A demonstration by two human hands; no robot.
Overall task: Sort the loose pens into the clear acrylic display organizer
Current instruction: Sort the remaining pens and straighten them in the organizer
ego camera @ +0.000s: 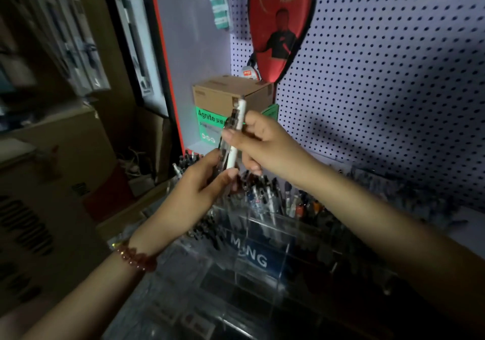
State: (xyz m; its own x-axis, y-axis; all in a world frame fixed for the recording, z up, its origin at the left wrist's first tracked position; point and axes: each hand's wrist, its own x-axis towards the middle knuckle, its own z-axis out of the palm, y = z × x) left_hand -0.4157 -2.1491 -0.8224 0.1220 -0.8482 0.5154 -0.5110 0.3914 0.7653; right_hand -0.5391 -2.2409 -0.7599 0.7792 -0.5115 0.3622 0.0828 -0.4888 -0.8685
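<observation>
Gripping the lower end of a small bunch of pens (pixel 232 154) with the left hand (pixel 199 182), curling the fingers round the barrels. Pinching the upper part of the same bunch with the right hand (pixel 262 142), laying the thumb across the front. Holding the bunch nearly upright between both hands, raised above the clear acrylic organizer (pixel 278 268), touching nothing else. Counting at least two in the bunch, one white and one clear; exact number impossible to tell. Wearing one beaded bracelet (pixel 136 258) on the left wrist. Leaving open air between the hands and the organizer's top edge. Looking down on stored pens (pixel 270 198) crowding the organizer's rear compartments, too blurred for counting. Facing a pegboard (pixel 380 77) behind, with one cardboard box (pixel 223 90) and one red racket cover (pixel 280 24) beyond the hands.
</observation>
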